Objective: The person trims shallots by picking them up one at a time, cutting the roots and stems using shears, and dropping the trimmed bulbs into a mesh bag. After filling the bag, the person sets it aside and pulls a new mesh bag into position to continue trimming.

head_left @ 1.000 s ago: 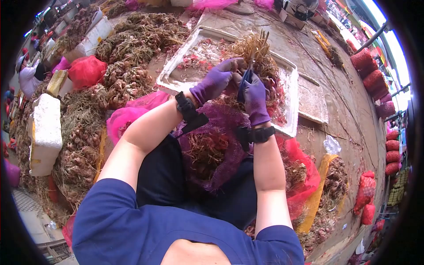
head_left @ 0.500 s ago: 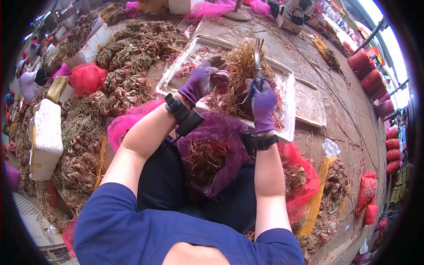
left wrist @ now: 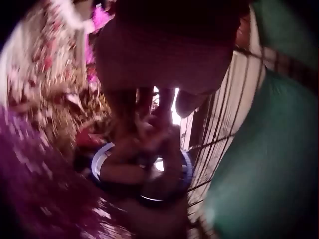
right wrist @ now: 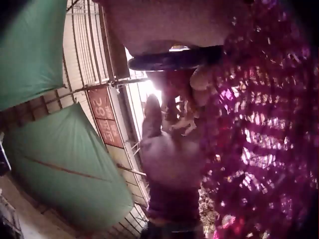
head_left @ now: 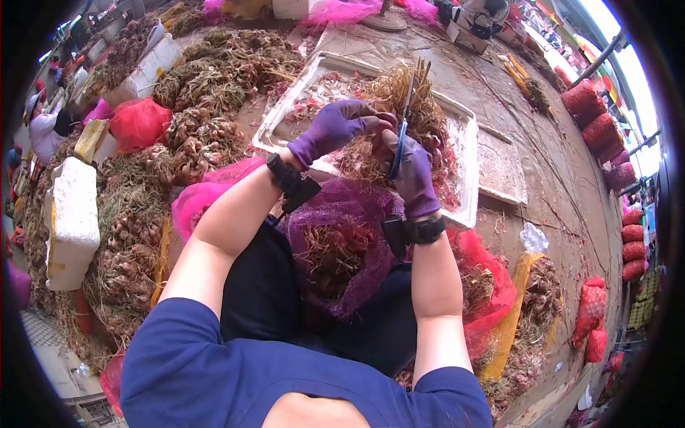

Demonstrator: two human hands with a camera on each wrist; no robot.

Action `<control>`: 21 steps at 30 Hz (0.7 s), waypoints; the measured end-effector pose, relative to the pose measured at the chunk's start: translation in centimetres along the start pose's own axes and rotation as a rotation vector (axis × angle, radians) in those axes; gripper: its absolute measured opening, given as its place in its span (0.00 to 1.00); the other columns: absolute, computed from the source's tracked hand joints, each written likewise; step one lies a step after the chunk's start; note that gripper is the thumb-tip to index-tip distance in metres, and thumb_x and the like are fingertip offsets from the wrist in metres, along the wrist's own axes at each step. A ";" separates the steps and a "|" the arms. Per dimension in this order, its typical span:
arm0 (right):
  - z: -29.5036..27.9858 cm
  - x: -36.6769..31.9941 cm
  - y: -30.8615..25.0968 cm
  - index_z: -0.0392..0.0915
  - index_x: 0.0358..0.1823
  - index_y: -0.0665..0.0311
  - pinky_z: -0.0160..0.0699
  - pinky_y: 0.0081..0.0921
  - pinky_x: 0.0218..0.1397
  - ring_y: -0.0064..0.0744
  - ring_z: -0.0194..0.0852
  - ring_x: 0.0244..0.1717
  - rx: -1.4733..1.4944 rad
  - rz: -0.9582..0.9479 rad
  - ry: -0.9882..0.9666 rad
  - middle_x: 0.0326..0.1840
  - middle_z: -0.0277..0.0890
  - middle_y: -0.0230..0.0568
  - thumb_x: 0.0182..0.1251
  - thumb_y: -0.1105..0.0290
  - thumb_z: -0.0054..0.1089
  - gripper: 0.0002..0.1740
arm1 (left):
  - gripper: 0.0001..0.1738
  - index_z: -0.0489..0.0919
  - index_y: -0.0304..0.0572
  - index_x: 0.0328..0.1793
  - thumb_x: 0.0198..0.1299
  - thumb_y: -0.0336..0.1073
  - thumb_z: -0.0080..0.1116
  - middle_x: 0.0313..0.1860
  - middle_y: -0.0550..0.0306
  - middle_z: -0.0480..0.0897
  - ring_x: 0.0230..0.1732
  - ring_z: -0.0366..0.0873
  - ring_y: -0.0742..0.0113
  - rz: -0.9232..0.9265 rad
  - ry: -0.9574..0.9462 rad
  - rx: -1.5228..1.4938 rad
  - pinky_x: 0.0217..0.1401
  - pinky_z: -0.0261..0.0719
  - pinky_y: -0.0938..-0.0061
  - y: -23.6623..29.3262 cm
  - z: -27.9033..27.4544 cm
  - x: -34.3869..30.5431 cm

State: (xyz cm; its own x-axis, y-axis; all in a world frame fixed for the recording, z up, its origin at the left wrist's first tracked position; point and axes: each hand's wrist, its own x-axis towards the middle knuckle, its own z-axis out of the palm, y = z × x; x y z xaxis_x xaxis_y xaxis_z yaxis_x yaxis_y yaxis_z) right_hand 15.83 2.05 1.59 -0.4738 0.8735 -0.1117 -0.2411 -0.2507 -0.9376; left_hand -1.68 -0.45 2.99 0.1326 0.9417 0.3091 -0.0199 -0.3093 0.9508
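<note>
Both my hands wear purple gloves and meet above a white foam tray (head_left: 298,96). My left hand (head_left: 335,128) curls its fingers around a reddish shallot (head_left: 385,120) with dry roots. My right hand (head_left: 412,171) grips blue-handled scissors (head_left: 401,135), blades pointing up and away beside the shallot. A heap of dried roots and stalks (head_left: 417,100) lies in the tray behind them. On my lap sits a purple mesh sack (head_left: 342,242) of shallots. The wrist views are dark and blurred; the left wrist view shows the scissors' blue handle loops (left wrist: 142,174).
Piles of untrimmed shallots (head_left: 207,135) cover the ground to my left, with white foam boxes (head_left: 71,214) and a red bag (head_left: 139,121). Filled red mesh sacks (head_left: 603,132) stand at the far right. A red and a yellow sack (head_left: 499,285) lie by my right leg.
My left hand, held apart with the shallot half a second ago, has come back to the right hand. The scissors have tilted toward the shallot.
</note>
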 end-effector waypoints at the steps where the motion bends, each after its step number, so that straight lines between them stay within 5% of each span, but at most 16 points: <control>1: -0.1 0.0 0.0 0.77 0.37 0.62 0.65 0.14 0.30 0.18 0.71 0.27 -0.026 0.001 -0.011 0.28 0.76 0.29 0.64 0.58 0.60 0.14 | 0.11 0.78 0.33 0.48 0.65 0.34 0.55 0.38 0.62 0.81 0.40 0.75 0.78 0.016 0.007 0.196 0.46 0.73 0.80 -0.1 -0.4 -0.1; 6: 0.2 -0.4 -0.9 0.78 0.32 0.63 0.65 0.15 0.30 0.20 0.71 0.27 -0.195 -0.074 -0.119 0.28 0.77 0.30 0.61 0.63 0.56 0.11 | 0.08 0.79 0.34 0.43 0.65 0.31 0.52 0.33 0.65 0.79 0.35 0.71 0.80 0.055 0.141 0.285 0.40 0.71 0.83 -3.2 -1.7 0.9; 7: 0.0 -0.4 -0.9 0.78 0.32 0.63 0.65 0.15 0.30 0.20 0.71 0.27 -0.194 -0.065 -0.118 0.28 0.77 0.30 0.61 0.63 0.56 0.11 | 0.11 0.82 0.35 0.41 0.63 0.36 0.56 0.32 0.59 0.84 0.33 0.78 0.76 0.057 0.183 0.320 0.39 0.75 0.78 -2.9 -1.6 0.9; 9: -0.2 -0.2 -0.9 0.78 0.30 0.64 0.63 0.15 0.29 0.21 0.69 0.24 -0.157 -0.020 -0.108 0.27 0.76 0.33 0.61 0.60 0.55 0.13 | 0.11 0.78 0.34 0.47 0.66 0.34 0.52 0.44 0.56 0.81 0.45 0.77 0.74 -0.097 0.128 -0.023 0.51 0.74 0.79 -2.9 -1.6 0.8; 11: -0.5 -0.1 -0.8 0.78 0.28 0.65 0.63 0.15 0.27 0.22 0.69 0.24 -0.144 -0.007 -0.094 0.26 0.75 0.34 0.60 0.59 0.55 0.15 | 0.13 0.77 0.35 0.49 0.66 0.36 0.52 0.49 0.53 0.80 0.48 0.77 0.70 -0.029 0.025 -0.110 0.53 0.75 0.77 -2.2 -1.0 0.3; 13: -1.1 -0.2 -1.0 0.79 0.38 0.65 0.68 0.17 0.28 0.21 0.74 0.27 -0.123 0.018 -0.198 0.29 0.78 0.32 0.59 0.63 0.57 0.13 | 0.14 0.76 0.35 0.51 0.67 0.38 0.51 0.53 0.50 0.79 0.52 0.77 0.67 0.039 -0.082 -0.198 0.56 0.75 0.74 -2.1 -0.9 0.2; 15: -1.9 0.6 -0.2 0.79 0.38 0.65 0.68 0.16 0.27 0.21 0.73 0.27 -0.041 0.039 -0.201 0.28 0.77 0.32 0.60 0.63 0.56 0.13 | 0.18 0.75 0.37 0.55 0.68 0.43 0.48 0.57 0.50 0.76 0.55 0.76 0.64 -0.096 -0.148 -0.737 0.58 0.74 0.70 -2.9 -1.3 0.6; 16: -1.9 0.6 -0.1 0.79 0.38 0.65 0.67 0.16 0.26 0.21 0.73 0.26 0.039 0.063 -0.205 0.28 0.77 0.32 0.60 0.64 0.55 0.12 | 0.18 0.75 0.37 0.55 0.68 0.43 0.48 0.57 0.50 0.76 0.55 0.76 0.64 -0.099 -0.152 -0.737 0.58 0.74 0.70 -3.2 -1.5 1.0; 18: -1.9 0.0 0.2 0.78 0.39 0.64 0.66 0.15 0.25 0.22 0.72 0.26 0.032 -0.009 -0.202 0.29 0.76 0.32 0.61 0.64 0.54 0.12 | 0.24 0.68 0.37 0.64 0.71 0.46 0.42 0.57 0.53 0.75 0.52 0.75 0.64 -0.020 0.154 -0.832 0.59 0.73 0.66 -3.6 -2.3 1.8; 20: -1.7 0.0 -0.1 0.77 0.40 0.64 0.66 0.14 0.24 0.22 0.72 0.25 0.023 -0.091 -0.201 0.30 0.76 0.31 0.62 0.65 0.53 0.11 | 0.24 0.64 0.39 0.67 0.67 0.39 0.49 0.58 0.55 0.73 0.54 0.73 0.65 -0.056 -0.004 -0.757 0.61 0.71 0.63 -1.6 -2.3 0.9; 21: -1.8 0.4 -0.2 0.76 0.42 0.63 0.65 0.13 0.23 0.22 0.72 0.25 0.178 0.044 -0.205 0.31 0.76 0.31 0.63 0.65 0.53 0.11 | 0.25 0.64 0.39 0.67 0.65 0.37 0.52 0.58 0.55 0.72 0.54 0.73 0.66 -0.097 -0.075 -0.655 0.61 0.71 0.64 -1.1 -1.9 0.5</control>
State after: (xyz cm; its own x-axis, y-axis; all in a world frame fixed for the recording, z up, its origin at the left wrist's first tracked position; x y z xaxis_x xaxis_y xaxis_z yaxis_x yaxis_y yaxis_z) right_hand 17.22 3.18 1.20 -0.6445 0.7619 -0.0644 -0.3535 -0.3716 -0.8585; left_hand -3.52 0.56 2.16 0.2327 0.9421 0.2416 -0.5990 -0.0569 0.7987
